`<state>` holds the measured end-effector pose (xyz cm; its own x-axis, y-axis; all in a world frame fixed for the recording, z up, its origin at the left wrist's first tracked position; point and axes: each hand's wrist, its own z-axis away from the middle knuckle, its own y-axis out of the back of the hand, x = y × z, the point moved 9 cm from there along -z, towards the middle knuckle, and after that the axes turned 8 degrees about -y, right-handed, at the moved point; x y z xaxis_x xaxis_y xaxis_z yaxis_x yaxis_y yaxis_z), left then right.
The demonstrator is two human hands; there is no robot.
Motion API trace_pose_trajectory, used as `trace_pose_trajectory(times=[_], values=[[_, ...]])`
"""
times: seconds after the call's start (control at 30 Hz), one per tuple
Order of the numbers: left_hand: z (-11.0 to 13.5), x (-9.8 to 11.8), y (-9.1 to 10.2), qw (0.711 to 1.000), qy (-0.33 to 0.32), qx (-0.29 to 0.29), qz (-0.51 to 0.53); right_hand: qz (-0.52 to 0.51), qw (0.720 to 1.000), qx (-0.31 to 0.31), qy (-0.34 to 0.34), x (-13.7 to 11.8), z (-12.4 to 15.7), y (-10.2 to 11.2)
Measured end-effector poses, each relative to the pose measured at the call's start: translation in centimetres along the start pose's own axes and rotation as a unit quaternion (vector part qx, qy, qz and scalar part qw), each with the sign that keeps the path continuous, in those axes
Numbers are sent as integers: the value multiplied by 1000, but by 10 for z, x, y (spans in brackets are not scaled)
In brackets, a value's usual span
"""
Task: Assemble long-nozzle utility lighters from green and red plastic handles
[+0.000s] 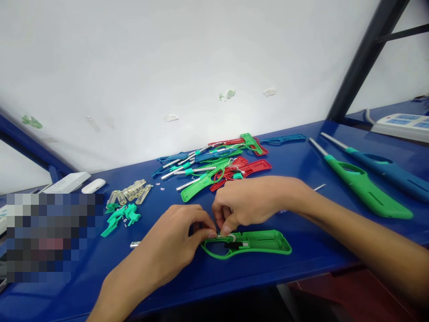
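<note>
Head view: left of the open green half-shell [268, 243], angular teal pieces [115, 219] lie on the glossy worktop [83, 259]. Left hand [181, 232] and right hand [248, 201] have fingers pinched closed at its upper-left edge, their grip hidden; a slip could spring the thin white wire [232, 237] loose. Rightward lies a smooth lighter [365, 183], metal-tubed.

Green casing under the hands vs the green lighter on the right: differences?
- State: the green casing is open, its inside showing; the green lighter is closed.
- Pose: the casing lies crosswise near the table's front edge; the lighter lies diagonally.
- Contact: the left hand and right hand are at the casing; neither touches the lighter.

Shared: green color, looped opening.
</note>
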<state>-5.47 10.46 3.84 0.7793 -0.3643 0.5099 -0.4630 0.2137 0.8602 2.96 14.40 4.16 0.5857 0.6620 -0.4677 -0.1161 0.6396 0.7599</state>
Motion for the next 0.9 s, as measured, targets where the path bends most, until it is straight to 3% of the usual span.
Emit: trace_pose_trajectory(times=[0.13,0.33,0.47,0.73,0.9], values=[[1,-2,-2,1000,6,5,-2,8,1000,2,5,-2,-1,-1],[-9,3,-7,997,-3,-72,-22,34,999,5,14,-4,0,-3],[-12,7,-5,995,-3,-90,-51,51,999,15,9,-4,2,-3],[-3,9,-10,987,-24,-85,-133,65,998,26,3,-7,3,-1],[-1,6,-4,999,-30,-34,-27,64,998,23,11,-9,6,0]])
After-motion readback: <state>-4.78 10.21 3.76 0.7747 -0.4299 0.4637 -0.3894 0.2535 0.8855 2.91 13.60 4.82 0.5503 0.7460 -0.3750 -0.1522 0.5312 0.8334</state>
